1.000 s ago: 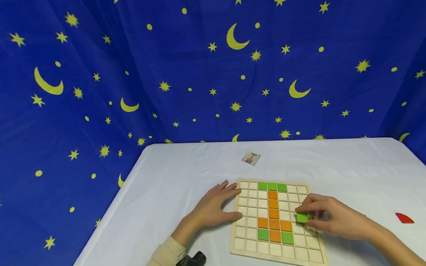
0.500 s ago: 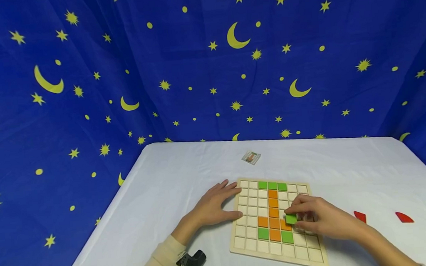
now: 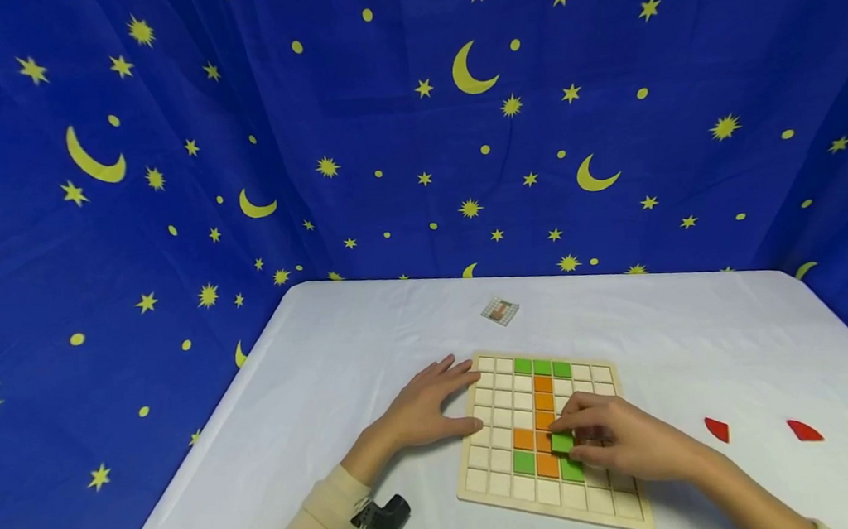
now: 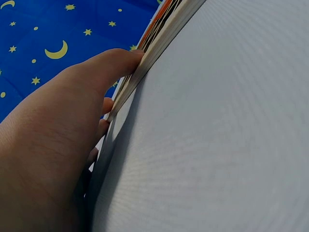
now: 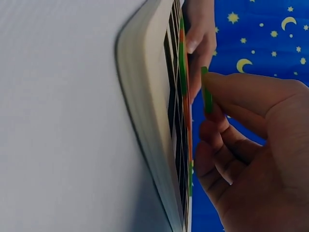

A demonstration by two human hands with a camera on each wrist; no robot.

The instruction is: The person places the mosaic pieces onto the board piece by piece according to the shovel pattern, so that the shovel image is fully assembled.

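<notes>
A square wooden grid board (image 3: pixel 524 487) lies on the table, with orange tiles (image 3: pixel 544 402) down one column and green tiles (image 3: pixel 542 367) at its far side and lower down. My right hand (image 3: pixel 625 440) pinches a green tile (image 3: pixel 561 443) between thumb and fingertips over the board, hiding some cells beneath. In the right wrist view that pinched tile (image 5: pixel 207 89) is edge-on, held just off the board's surface. My left hand (image 3: pixel 420 410) rests at the board's left edge, fingers spread; in the left wrist view its thumb (image 4: pixel 118 60) touches the rim.
Two red wedge-shaped pieces (image 3: pixel 717 430) lie on the white table to the right. Beyond the board is a small card (image 3: pixel 501 311) printed with a grid pattern. A black curved device (image 3: pixel 389 515) is at my left wrist. A blue starry curtain (image 3: pixel 384 135) surrounds the table.
My right hand has moved left over the board with the green tile, from the right-hand cells to beside the orange column. The nearer red piece has come into view. My left hand has stayed put.
</notes>
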